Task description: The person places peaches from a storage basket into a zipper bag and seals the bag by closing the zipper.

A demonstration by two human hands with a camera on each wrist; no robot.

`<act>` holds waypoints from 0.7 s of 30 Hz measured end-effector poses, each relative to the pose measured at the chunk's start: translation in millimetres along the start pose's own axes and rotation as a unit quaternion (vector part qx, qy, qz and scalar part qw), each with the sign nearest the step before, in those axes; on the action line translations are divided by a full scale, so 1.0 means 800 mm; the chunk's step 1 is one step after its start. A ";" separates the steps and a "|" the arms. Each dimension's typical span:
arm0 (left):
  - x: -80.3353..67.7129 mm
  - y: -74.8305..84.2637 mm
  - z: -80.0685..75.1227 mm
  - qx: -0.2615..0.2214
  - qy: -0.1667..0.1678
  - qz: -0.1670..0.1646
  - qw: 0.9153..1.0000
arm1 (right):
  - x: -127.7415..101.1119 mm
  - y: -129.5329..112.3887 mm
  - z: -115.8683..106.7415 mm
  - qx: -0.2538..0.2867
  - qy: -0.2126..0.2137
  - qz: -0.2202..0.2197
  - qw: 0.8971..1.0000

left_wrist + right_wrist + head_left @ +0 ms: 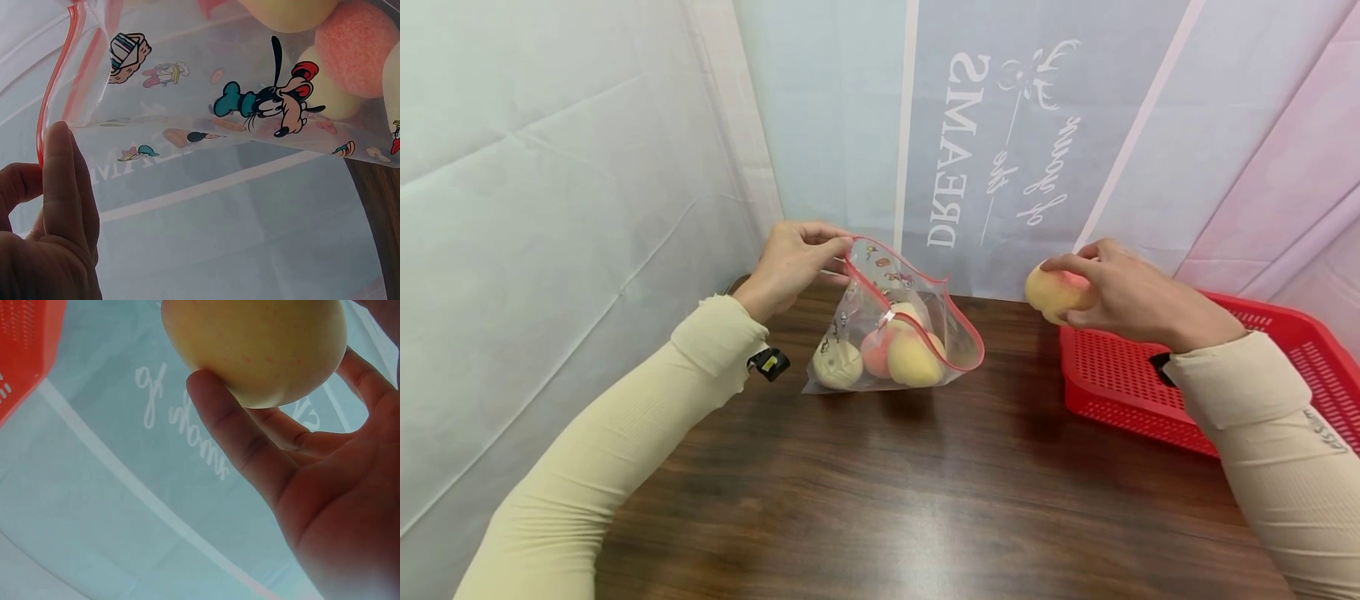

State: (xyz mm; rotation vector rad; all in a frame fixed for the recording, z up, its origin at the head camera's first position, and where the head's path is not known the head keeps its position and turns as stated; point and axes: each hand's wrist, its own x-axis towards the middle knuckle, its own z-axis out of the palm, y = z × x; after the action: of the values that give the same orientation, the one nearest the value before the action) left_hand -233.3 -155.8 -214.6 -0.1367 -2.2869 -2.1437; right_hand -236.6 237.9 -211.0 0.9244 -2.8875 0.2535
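A clear zip bag (pixel 880 333) printed with cartoon figures stands on the table, its red-edged mouth gaping. Several round fruits lie inside it, among them a yellow one (pixel 916 360), a pink one (pixel 357 52) and a pale one (pixel 838 365). My left hand (pixel 795 265) pinches the red rim at the bag's upper left corner, thumb and fingers on either side of it. To the right of the bag, my right hand (pixel 1131 292) holds a yellow peach with a pink blush (pixel 262 347) in its fingers, raised near the basket's left corner.
A red perforated plastic basket (pixel 1105 404) sits on the right of the dark wooden table (pixel 865 492), partly behind the right forearm. Cloth with lettering (pixel 958 150) hangs behind the table, and pale fabric (pixel 550 208) closes off the left side.
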 end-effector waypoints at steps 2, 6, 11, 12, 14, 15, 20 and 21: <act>0.000 0.000 0.001 0.002 0.002 0.000 1.000 | 0.000 -0.002 -0.002 -0.001 0.001 -0.003 1.000; 0.000 0.001 0.002 0.003 0.005 0.000 1.000 | 0.002 -0.005 -0.004 -0.001 0.011 -0.012 1.000; -0.002 0.001 0.002 0.002 0.002 0.005 1.000 | 0.003 -0.011 -0.005 -0.005 0.031 -0.034 0.999; -0.001 0.000 0.002 0.002 0.002 0.006 1.000 | 0.003 -0.012 -0.006 -0.006 0.034 -0.038 0.999; -0.002 0.000 0.002 0.002 0.003 0.006 1.000 | 0.004 -0.016 -0.007 -0.007 0.038 -0.040 0.998; -0.002 0.000 0.002 0.003 0.004 0.006 1.000 | 0.004 -0.018 -0.007 -0.006 0.040 -0.041 0.998; -0.003 0.000 0.002 0.005 0.006 0.007 1.000 | 0.006 -0.028 -0.010 -0.002 0.047 -0.046 0.998; -0.004 0.000 0.002 0.005 0.006 0.007 1.000 | 0.007 -0.029 -0.010 -0.001 0.048 -0.049 0.998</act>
State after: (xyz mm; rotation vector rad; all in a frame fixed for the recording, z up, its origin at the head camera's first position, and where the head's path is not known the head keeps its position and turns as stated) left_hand -230.3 -154.0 -214.6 -0.1380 -2.2826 -2.1201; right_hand -227.1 217.4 -199.1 1.0199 -2.7459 0.2793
